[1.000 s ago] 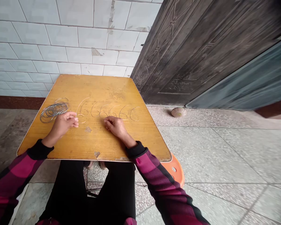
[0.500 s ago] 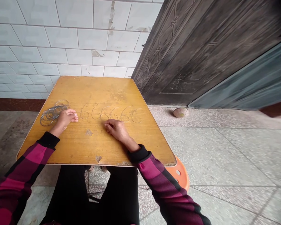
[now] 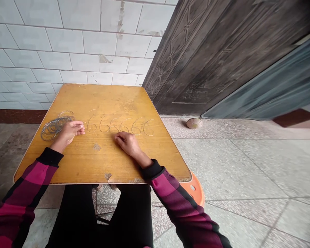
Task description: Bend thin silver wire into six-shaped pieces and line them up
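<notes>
The wire (image 3: 111,125) bends into a row of loops across the middle of the surface (image 3: 113,100). The right hand (image 3: 126,143) lies just below the loops, its fingers (image 3: 119,137) curled and loose, holding nothing. The left hand (image 3: 68,132) sits beside the wire coil (image 3: 54,128) near the left edge; I cannot tell if its fingers (image 3: 79,126) pinch wire. Past the far edge stands a white tile wall (image 3: 67,44).

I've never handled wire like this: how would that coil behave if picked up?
The thin wire coil is probably light, its strands looking fine. It likely feels springy, not floppy, since its loops hold open curves. Lying flat on the wooden tabletop, it would probably slide, not roll.
</notes>
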A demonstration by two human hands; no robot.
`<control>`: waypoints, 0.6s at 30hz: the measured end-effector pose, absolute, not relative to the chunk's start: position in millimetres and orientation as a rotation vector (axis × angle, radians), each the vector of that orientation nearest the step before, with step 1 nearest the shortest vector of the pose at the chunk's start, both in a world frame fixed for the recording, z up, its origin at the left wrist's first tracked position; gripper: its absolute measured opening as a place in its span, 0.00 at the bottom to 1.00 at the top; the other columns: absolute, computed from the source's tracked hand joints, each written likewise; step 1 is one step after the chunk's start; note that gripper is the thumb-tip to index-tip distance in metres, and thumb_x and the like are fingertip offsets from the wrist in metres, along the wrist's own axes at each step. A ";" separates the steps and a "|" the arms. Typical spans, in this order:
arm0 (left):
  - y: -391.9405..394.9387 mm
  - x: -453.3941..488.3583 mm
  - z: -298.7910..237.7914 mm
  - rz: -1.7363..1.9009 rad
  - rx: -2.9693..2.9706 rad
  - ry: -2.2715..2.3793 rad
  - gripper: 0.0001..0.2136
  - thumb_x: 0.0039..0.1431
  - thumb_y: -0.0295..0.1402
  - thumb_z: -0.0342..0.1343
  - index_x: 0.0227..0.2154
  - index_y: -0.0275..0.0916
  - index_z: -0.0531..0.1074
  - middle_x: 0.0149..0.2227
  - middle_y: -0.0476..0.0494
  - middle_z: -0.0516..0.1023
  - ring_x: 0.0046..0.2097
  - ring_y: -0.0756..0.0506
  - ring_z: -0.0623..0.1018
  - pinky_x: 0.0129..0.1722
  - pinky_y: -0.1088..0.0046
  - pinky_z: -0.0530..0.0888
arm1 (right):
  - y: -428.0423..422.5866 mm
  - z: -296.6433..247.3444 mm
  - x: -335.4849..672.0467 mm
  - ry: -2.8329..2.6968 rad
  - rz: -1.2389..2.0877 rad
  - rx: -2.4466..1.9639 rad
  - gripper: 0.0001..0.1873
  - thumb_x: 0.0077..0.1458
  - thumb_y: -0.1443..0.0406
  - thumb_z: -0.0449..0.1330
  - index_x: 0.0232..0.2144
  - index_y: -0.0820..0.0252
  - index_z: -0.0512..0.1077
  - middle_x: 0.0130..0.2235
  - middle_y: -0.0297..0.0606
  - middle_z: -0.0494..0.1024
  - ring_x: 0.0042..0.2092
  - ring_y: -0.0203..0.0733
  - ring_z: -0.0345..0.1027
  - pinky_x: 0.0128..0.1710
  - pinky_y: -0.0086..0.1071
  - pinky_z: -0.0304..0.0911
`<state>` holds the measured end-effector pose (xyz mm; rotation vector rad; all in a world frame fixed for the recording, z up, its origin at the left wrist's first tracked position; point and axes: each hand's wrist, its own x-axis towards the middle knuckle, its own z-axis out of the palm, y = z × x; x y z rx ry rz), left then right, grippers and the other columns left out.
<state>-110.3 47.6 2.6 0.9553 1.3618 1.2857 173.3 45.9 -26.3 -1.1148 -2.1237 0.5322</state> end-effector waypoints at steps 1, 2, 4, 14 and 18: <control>47.6 -110.2 1.5 1.287 0.955 1.362 0.08 0.47 0.26 0.64 0.32 0.32 0.74 0.25 0.47 0.76 0.27 0.51 0.75 0.30 0.72 0.75 | 46.4 -27.2 173.4 -2.134 0.502 -1.115 0.08 0.59 0.69 0.55 0.31 0.61 0.74 0.31 0.40 0.78 0.33 0.39 0.69 0.35 0.30 0.61; 47.7 -110.2 0.2 1.293 0.953 1.364 0.09 0.46 0.27 0.64 0.32 0.32 0.74 0.25 0.47 0.76 0.27 0.50 0.75 0.30 0.72 0.76 | 46.9 -28.0 173.5 -2.148 0.481 -1.111 0.08 0.59 0.69 0.55 0.32 0.61 0.74 0.32 0.41 0.78 0.34 0.40 0.70 0.36 0.31 0.61; 47.7 -109.4 -2.3 1.306 0.946 1.360 0.10 0.45 0.27 0.65 0.32 0.32 0.74 0.25 0.46 0.76 0.27 0.50 0.76 0.31 0.71 0.76 | 47.6 -29.3 173.5 -2.183 0.464 -1.105 0.08 0.59 0.70 0.55 0.32 0.62 0.75 0.33 0.43 0.79 0.35 0.41 0.71 0.37 0.32 0.62; 50.2 -91.0 0.4 1.256 1.001 1.343 0.10 0.47 0.28 0.65 0.33 0.32 0.74 0.25 0.46 0.76 0.27 0.50 0.76 0.31 0.71 0.76 | 47.9 -31.4 173.3 -2.265 0.481 -1.110 0.08 0.59 0.71 0.56 0.32 0.62 0.75 0.34 0.41 0.79 0.35 0.40 0.71 0.38 0.31 0.62; 78.1 -67.0 17.8 1.249 1.084 1.332 0.06 0.50 0.23 0.62 0.32 0.31 0.73 0.25 0.45 0.76 0.27 0.50 0.76 0.32 0.69 0.77 | 47.6 -30.3 172.2 -2.286 0.475 -1.129 0.07 0.59 0.71 0.56 0.32 0.62 0.75 0.34 0.42 0.79 0.35 0.40 0.71 0.37 0.30 0.61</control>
